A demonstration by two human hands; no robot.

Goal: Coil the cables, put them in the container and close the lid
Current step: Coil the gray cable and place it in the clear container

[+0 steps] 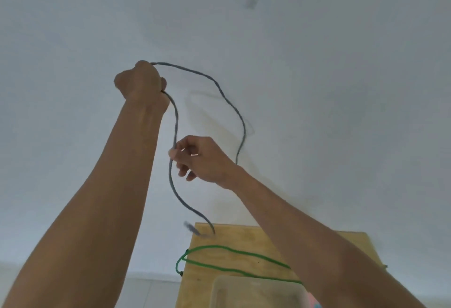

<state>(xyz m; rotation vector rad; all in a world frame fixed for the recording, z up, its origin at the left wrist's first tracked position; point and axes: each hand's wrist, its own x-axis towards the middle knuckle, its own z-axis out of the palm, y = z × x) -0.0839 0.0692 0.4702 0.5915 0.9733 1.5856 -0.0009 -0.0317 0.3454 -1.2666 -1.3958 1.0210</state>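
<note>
My left hand [140, 81] is raised high in front of the white wall and grips a grey cable [174, 122] in its fist. One strand hangs down to my right hand [200, 158], which pinches it between thumb and fingers. Below that the cable drops to the wooden table [244, 237], where its plug end looks blurred. A second strand loops out to the right and falls behind my right wrist. A green cable [219, 249] lies in a long loop across the table. A clear plastic container [256, 290] stands at the table's near edge.
The white wall [317, 87] fills most of the view behind my hands. A pale floor [151, 288] shows left of the table. My right forearm covers the table's right part. A pink-and-blue edge [314, 301] peeks beside the container.
</note>
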